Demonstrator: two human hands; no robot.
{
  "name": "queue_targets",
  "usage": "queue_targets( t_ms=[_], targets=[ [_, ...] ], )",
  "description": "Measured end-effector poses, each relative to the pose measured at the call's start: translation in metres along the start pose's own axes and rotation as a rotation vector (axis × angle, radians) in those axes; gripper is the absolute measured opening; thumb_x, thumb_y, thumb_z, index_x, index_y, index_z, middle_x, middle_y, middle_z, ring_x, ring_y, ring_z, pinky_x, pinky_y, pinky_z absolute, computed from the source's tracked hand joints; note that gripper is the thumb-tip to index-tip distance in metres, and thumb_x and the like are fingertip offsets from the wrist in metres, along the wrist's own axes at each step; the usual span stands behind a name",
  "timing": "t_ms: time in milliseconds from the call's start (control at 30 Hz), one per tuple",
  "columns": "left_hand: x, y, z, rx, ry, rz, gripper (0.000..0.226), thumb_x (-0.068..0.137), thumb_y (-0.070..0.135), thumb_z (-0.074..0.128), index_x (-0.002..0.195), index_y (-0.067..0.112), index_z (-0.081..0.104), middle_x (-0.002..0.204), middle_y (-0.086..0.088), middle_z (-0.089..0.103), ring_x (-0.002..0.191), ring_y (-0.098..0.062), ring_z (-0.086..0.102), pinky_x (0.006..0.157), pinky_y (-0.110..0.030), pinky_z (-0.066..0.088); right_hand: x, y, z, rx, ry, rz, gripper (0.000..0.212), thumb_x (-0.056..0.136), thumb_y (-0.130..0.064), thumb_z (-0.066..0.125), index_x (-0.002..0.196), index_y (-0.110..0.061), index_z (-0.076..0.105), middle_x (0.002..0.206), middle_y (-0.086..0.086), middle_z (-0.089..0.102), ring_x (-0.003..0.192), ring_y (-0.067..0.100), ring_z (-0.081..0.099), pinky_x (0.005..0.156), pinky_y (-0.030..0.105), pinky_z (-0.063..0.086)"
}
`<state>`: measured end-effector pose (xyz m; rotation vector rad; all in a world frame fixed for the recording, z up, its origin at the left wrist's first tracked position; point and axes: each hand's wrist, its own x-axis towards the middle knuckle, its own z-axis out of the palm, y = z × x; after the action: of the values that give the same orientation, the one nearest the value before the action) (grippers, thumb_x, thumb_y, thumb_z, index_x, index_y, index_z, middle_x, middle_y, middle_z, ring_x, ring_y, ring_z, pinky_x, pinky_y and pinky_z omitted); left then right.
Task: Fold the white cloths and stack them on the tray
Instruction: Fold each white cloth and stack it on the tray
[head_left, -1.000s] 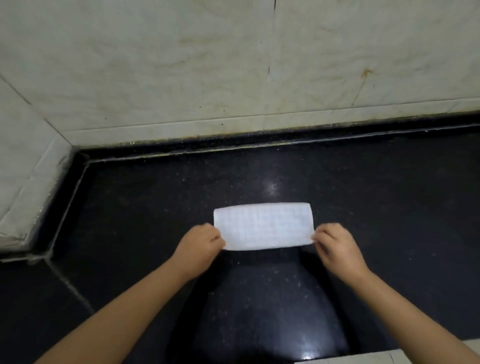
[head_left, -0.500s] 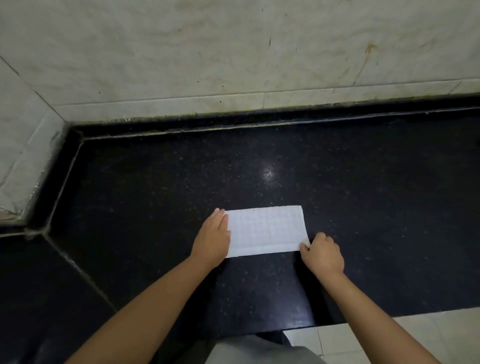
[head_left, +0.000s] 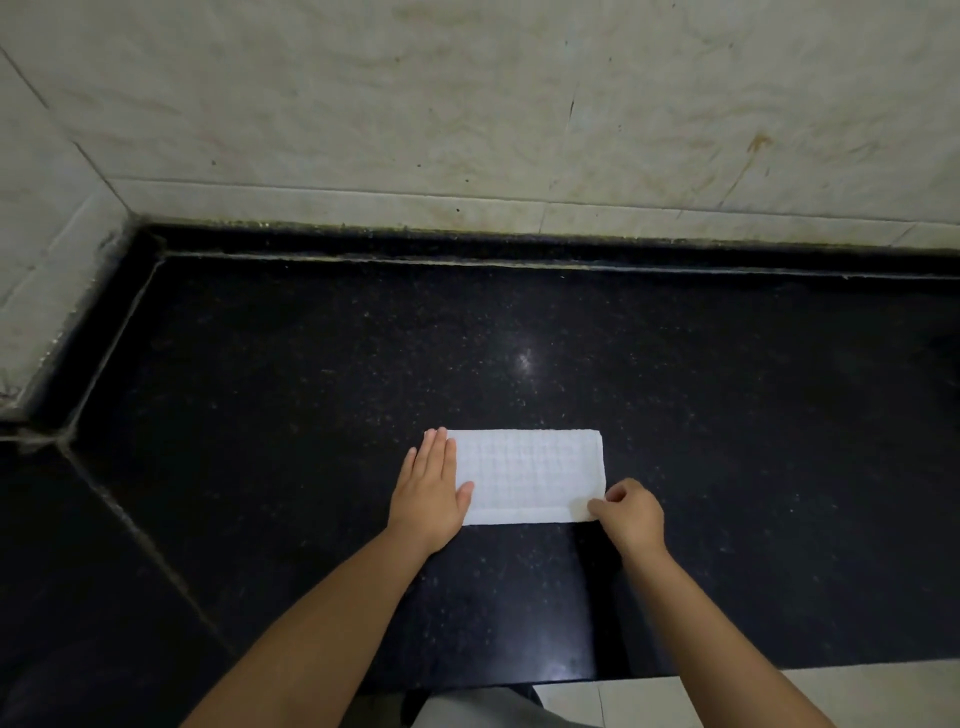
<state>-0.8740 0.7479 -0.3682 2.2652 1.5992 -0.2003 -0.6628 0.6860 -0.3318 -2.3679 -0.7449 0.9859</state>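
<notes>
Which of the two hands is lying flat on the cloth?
The left hand, fingers straight, presses the left end of the white cloth. The right hand instead has curled fingers pinching the cloth's near right corner.

There is only one view, from a camera worn on the person's head. It looks forward and steeply down on the dark surface, near enough that both forearms enter from the bottom edge. The tiled wall fills the upper part, and the corner lies at the left. The wide lens bends the straight lines near the borders.
</notes>
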Motion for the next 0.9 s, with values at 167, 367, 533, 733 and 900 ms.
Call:
queue_targets(
  t_ms=[167,367,533,733,900],
  targets=[
    [0.001,-0.003,-0.005,0.014,-0.028,0.021,0.064,0.1,0.039,0.021,0.147,0.006,-0.008,0.157,-0.006,-0.014,0.145,-0.017,-0.014,0.118,-0.033,-0.008,-0.001,-0.007,-0.006,0.268,-0.075,0.237,0.012,0.083,-0.004,0.058,0.074,-0.004,0.05,0.064,0.008,0.048,0.056,0.017,0.044,0.049,0.026,0.035],
    [-0.009,-0.027,-0.016,-0.038,0.054,0.04,0.059,0.101,0.033,0.025,0.148,0.007,0.001,0.159,-0.005,-0.004,0.146,-0.016,-0.007,0.119,-0.032,-0.004,-0.026,-0.04,0.009,0.225,0.03,-0.099,0.027,0.082,-0.005,0.055,0.059,-0.015,0.045,0.058,0.001,0.047,0.056,0.015,0.044,0.052,0.026,0.034],
    [-0.033,-0.075,-0.019,-0.034,0.206,-0.073,0.055,0.1,0.029,0.032,0.147,0.006,0.018,0.158,-0.01,0.006,0.147,-0.021,0.001,0.119,-0.037,0.006,-0.064,-0.076,0.071,-0.01,-0.098,-0.477,0.026,0.081,-0.009,0.06,0.061,-0.013,0.044,0.061,0.0,0.046,0.055,0.011,0.041,0.05,0.018,0.032],
    [-0.068,-0.118,-0.004,0.009,0.194,-0.104,0.041,0.077,0.019,0.073,0.11,-0.003,0.064,0.127,-0.024,0.057,0.119,-0.038,0.054,0.092,-0.051,0.047,-0.074,-0.058,0.128,-0.394,-0.214,-0.59,0.017,0.088,-0.012,0.05,0.081,0.0,0.059,0.093,0.016,0.059,0.085,0.03,0.058,0.069,0.03,0.039],
    [-0.069,-0.103,-0.012,0.038,0.227,-0.016,0.049,0.081,0.031,0.035,0.103,0.002,0.069,0.119,-0.019,0.063,0.112,-0.033,0.06,0.085,-0.046,0.052,-0.061,-0.064,0.12,-0.407,-0.274,-0.507,0.023,0.087,-0.008,0.049,0.064,-0.009,0.05,0.086,0.008,0.047,0.078,0.022,0.05,0.064,0.019,0.032]
  ],
)
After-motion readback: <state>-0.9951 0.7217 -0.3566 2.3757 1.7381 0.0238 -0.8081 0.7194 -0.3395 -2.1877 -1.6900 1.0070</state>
